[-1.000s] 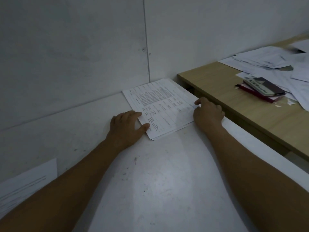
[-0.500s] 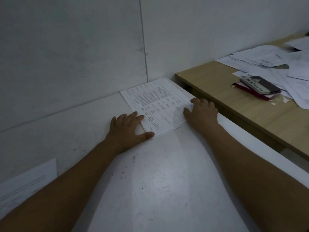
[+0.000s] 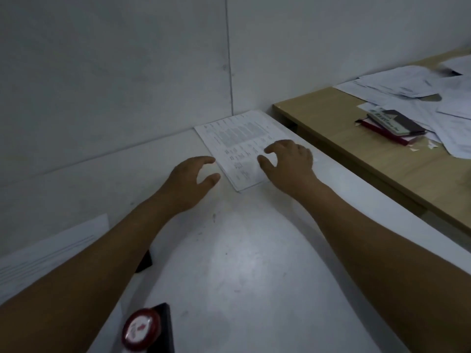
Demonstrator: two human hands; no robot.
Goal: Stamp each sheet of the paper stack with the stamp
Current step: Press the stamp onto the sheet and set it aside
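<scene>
Paper stack [image 3: 242, 138] lies centre frame at the wall. Both hands were flat on it a moment ago and now arch, fingers loosely curled, holding nothing. The left hand [image 3: 188, 179] is just left of its edge, and the right hand [image 3: 288, 161] covers its lower right. The red-topped stamp [image 3: 141, 329] has come into view at the bottom edge, well apart from both. Upper right, a wooden desk [image 3: 331, 118] carries loose papers [image 3: 397, 85].

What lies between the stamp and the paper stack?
Nothing visible: bare white table separates the stamp from the paper stack. The left forearm and a dark object under it lie beside that path.
</scene>
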